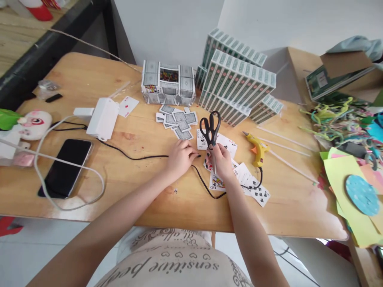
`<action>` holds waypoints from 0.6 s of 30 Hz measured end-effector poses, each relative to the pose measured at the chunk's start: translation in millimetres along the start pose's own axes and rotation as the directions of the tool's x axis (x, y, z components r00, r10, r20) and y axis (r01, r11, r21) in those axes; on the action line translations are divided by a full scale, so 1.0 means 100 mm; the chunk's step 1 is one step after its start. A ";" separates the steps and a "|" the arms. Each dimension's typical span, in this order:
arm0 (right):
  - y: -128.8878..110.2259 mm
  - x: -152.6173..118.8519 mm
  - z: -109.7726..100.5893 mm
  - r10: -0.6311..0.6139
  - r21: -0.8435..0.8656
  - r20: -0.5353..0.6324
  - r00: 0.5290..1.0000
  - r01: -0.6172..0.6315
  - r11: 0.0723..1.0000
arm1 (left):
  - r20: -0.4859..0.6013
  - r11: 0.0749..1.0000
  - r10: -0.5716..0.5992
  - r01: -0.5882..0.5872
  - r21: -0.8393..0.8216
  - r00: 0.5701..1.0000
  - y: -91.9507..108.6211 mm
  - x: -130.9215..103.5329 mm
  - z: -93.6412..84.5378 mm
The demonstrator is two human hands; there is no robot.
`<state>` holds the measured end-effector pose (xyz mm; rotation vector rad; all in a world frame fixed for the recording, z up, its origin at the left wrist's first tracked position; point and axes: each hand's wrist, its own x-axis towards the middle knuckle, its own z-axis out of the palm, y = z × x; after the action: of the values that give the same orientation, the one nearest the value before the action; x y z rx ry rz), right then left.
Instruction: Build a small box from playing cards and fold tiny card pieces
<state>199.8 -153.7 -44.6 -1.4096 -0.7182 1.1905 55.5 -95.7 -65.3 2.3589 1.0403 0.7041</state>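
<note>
My right hand [223, 160] is closed around the blades of black-handled scissors [210, 129], with the handle loops pointing away from me and the tip toward me. My left hand [181, 157] rests low over the table, fingers curled together at the black cable; whatever is between the fingertips is too small to make out. Face-up playing cards [259, 192] lie spread beneath and around my right hand. Beyond my left hand is a loose pile of cut grey-backed card pieces [179, 119]. A yellow glue gun [256, 148] lies to the right of the cards.
Behind the pieces stands a box-like model made of cards [168, 85], beside stacked card boxes [236, 79]. Leftward are a white power box [103, 119], a phone [67, 167] and looped white cable. Glue sticks [295, 167], coloured paper [344, 191] and pipe cleaners [344, 123] lie right.
</note>
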 end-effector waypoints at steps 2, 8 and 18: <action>0.01 0.00 0.01 0.010 -0.002 0.007 1.000 -0.010 1.000 | 0.034 0.999 0.031 -0.032 0.037 0.999 0.02 0.02 -0.02; 0.01 -0.01 0.02 0.014 0.005 0.013 1.000 -0.014 1.000 | 0.039 0.995 0.094 -0.095 0.024 0.995 0.14 -0.11 -0.15; -0.02 -0.02 0.02 0.024 -0.024 0.014 1.000 -0.024 0.999 | 0.080 0.987 0.155 -0.150 -0.061 0.985 0.27 -0.74 -0.28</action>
<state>198.0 -154.6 -41.7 -1.4342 -0.7291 1.2150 9.6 -163.0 -47.2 2.4172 0.8014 0.6717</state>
